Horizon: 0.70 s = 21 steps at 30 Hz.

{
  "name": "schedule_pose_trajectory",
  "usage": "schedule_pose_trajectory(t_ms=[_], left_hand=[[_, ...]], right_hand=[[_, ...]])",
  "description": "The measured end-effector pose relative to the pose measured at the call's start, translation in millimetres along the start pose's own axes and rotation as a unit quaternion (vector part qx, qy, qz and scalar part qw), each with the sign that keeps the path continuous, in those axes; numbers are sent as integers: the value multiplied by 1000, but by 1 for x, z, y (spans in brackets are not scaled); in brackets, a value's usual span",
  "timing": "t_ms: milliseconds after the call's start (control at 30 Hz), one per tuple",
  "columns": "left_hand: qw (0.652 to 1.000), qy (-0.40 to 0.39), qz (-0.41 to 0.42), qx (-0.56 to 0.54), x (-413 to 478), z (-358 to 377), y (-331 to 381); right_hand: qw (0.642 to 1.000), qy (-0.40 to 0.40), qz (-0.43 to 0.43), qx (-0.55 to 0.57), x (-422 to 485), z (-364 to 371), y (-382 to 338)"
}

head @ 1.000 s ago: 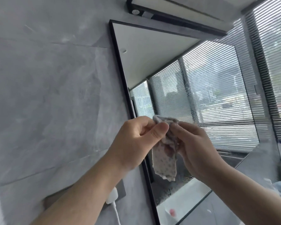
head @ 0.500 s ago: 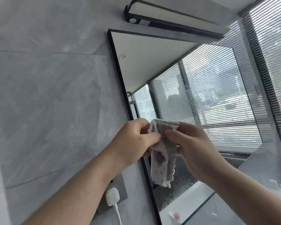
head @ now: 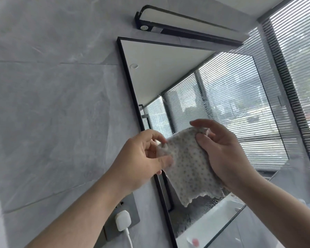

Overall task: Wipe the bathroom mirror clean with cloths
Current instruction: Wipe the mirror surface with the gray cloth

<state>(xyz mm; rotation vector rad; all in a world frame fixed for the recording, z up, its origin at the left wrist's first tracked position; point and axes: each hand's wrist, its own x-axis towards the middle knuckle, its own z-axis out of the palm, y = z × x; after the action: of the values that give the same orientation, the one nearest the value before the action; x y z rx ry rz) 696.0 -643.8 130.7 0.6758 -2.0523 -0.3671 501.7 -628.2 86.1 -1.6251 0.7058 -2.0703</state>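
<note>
Both hands (head: 140, 158) (head: 220, 151) pinching dotted cloth (head: 188, 163), before black-framed mirror (head: 168, 72)

light bar (head: 186, 26) top, blk frame | socket plate (head: 135, 211) lower L w/ wht plug (head: 123, 220) | blinds (head: 297, 68) R | grey tile wall (head: 43, 104)

dotted cloth (head: 188, 163) spread, black-framed mirror (head: 186, 83) behind

A: Support surface?
B: Grey marbled tile wall (head: 52, 104), vertical, grout lines visible.
A: Mounted on it?
B: Black-framed mirror (head: 168, 68), flat against the tiles. Black-cased light bar (head: 186, 26) just above its top edge. Grey socket plate (head: 133, 208) low, just left of the frame. White plug (head: 123, 220) seated in it, white cable (head: 129, 238) trailing down.
A: Glass condition?
B: Droplet speckle on the lower part.
</note>
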Motion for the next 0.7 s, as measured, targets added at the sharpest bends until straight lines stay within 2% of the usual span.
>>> schedule_pose_trajectory(t_ms=[167,300,467,567,600,633,700], left_hand=[[998,15,28,63,-2,-1,-1],[996,10,14,85,-5,-4,1],[993,69,-71,-66,-3,0,1],[987,90,-101,-84,2,7,-2],[989,96,-102,-54,5,9,-4],[990,99,-97,-7,9,12,-7],[985,92,-73,126,17,20,-15]], right_hand=[[996,27,-33,-78,0,-8,0],[992,46,-64,-100,3,-17,0],[999,36,-13,-39,9,-22,10],[997,5,67,26,12,-20,24],[997,10,73,-9,14,-18,32],[993,32,50,-100,17,-16,40],[949,79,-25,-304,23,-10,55]])
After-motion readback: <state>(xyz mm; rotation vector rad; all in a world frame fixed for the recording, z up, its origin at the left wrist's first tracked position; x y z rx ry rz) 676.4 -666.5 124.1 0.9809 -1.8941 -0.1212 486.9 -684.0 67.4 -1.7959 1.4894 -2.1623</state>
